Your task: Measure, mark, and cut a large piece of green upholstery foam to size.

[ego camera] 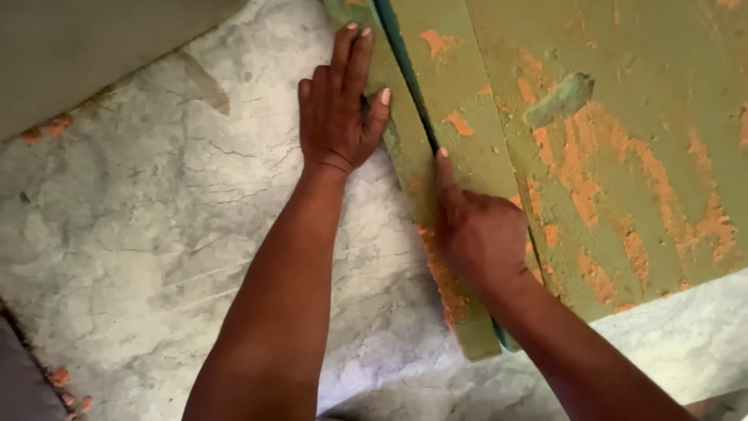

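Left hand [340,105] flat, fingers spread, pressing narrow green strip [409,160] on concrete floor [156,234]. Right hand [479,230] beside it on green board [623,156], forefinger out, gripping nothing.

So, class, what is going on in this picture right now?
A person presses both bare hands on green boards with patches of orange showing through the paint, lying on a cracked grey marble floor. The left hand lies flat on the narrow green strip at its edge. The right hand rests on the wider green board, with one finger along the dark gap between the two pieces.
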